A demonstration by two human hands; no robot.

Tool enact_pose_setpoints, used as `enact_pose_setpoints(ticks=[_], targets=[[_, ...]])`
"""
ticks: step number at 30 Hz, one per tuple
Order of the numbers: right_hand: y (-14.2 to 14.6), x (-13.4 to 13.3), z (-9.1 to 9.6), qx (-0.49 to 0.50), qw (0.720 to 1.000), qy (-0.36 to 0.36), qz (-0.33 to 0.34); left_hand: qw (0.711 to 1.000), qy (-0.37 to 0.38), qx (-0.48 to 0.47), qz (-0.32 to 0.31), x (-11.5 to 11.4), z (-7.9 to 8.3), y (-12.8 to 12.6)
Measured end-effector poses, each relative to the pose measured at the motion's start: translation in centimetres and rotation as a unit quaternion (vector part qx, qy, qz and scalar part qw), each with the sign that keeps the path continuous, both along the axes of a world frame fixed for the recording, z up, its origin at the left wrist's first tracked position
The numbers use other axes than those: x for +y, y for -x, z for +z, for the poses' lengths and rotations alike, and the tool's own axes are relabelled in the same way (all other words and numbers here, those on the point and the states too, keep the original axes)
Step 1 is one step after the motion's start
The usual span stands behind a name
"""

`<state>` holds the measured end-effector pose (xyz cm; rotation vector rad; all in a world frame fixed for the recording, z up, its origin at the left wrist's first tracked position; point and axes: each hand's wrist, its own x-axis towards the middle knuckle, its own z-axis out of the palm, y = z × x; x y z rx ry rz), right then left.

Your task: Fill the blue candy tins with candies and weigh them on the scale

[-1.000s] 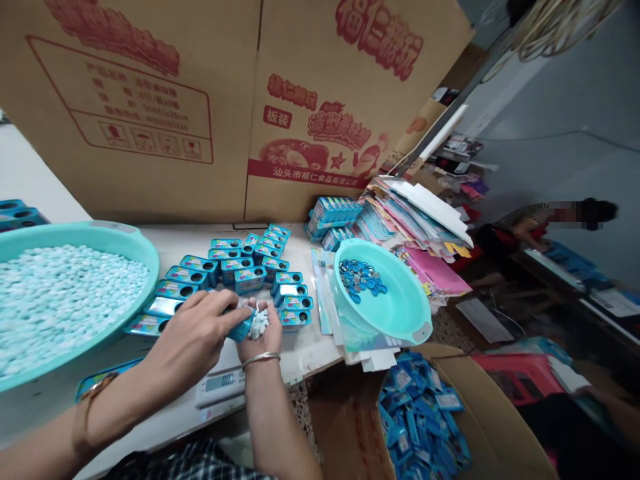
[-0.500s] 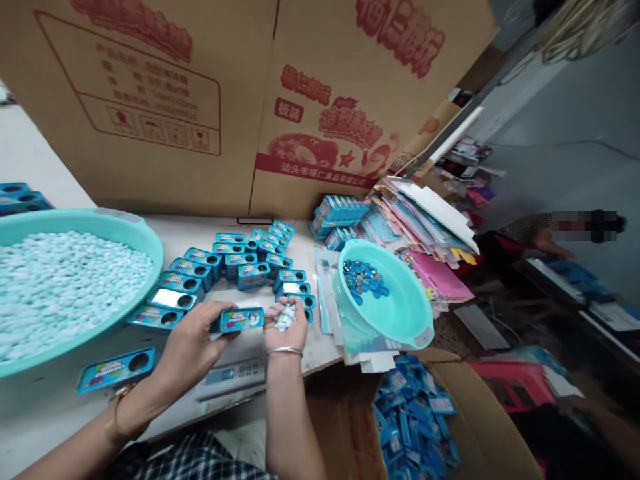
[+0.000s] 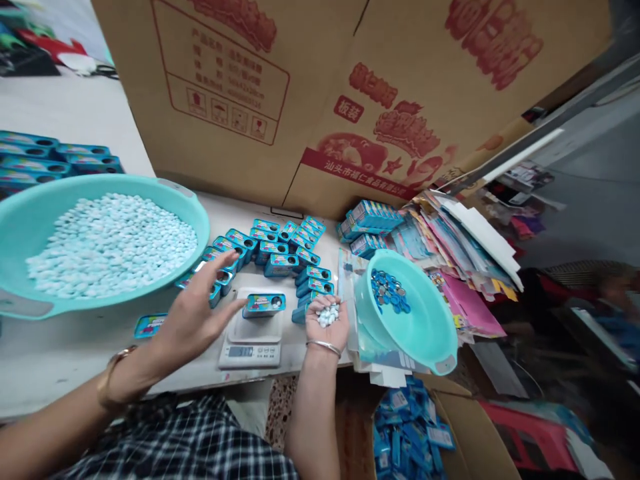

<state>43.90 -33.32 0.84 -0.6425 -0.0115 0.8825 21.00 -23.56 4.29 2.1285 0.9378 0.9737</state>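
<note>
A small blue tin (image 3: 264,305) stands on a white digital scale (image 3: 251,340) near the table's front edge. My left hand (image 3: 193,317) hovers just left of the scale with fingers spread, holding nothing. My right hand (image 3: 327,319) is cupped palm up to the right of the scale, with a heap of small white candies (image 3: 329,313) in it. Several more blue tins (image 3: 280,250) stand in rows behind the scale. A large teal basin (image 3: 30,220) full of pale candies sits at the left.
A smaller teal bowl (image 3: 425,320) with blue caps (image 3: 387,291) sits at the right. Behind it lie stacked tins (image 3: 373,217) and paper cards (image 3: 450,240). Big cardboard boxes (image 3: 325,87) wall off the back. An open carton (image 3: 415,433) of blue packs stands below the table.
My left hand has set the blue tin on the scale and let go, drawing back to the left with fingers open. The camera view has shifted left and down.
</note>
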Motion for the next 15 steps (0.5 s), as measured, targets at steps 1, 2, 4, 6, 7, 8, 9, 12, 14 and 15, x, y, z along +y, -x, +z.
enact_pose_setpoints(ticks=[1, 2, 4, 6, 7, 8, 9, 12, 14, 15], targets=[[0.0, 0.0, 0.1, -0.005, 1.000, -0.006, 0.004, 1.000, 0.006, -0.009, 0.008, 0.3, 0.7, 0.6], [-0.1, -0.1, 0.3, -0.006, 1.000, -0.013, 0.007, 1.000, 0.014, -0.013, 0.010, 0.5, 1.3, 1.2], [0.0, 0.0, 0.5, 0.005, 1.000, -0.026, 0.008, 0.999, 0.033, -0.015, 0.001, 0.9, 1.7, 2.1], [0.2, 0.1, 0.6, 0.024, 0.999, -0.035, 0.006, 0.998, 0.054, -0.010, -0.012, 0.9, 1.4, 2.7], [0.2, 0.2, 0.7, 0.029, 0.999, -0.037, 0.005, 0.998, 0.063, -0.007, -0.016, 0.9, 1.2, 2.9], [0.3, 0.2, 0.7, 0.029, 0.999, -0.038, 0.007, 0.997, 0.069, -0.003, -0.020, 0.8, 0.9, 3.0], [0.4, 0.3, 0.7, 0.026, 0.999, -0.039, 0.010, 0.997, 0.072, 0.001, -0.023, 0.7, 0.6, 3.1], [0.6, 0.3, 0.7, 0.022, 0.999, -0.034, 0.009, 0.997, 0.072, 0.005, -0.026, 0.5, 0.1, 3.2], [0.6, 0.3, 0.7, 0.032, 0.999, -0.024, -0.003, 0.997, 0.072, 0.007, -0.031, 0.4, -0.2, 3.1], [0.6, 0.3, 0.8, 0.037, 0.999, -0.017, -0.007, 0.997, 0.069, 0.010, -0.037, 0.3, -0.3, 3.0]])
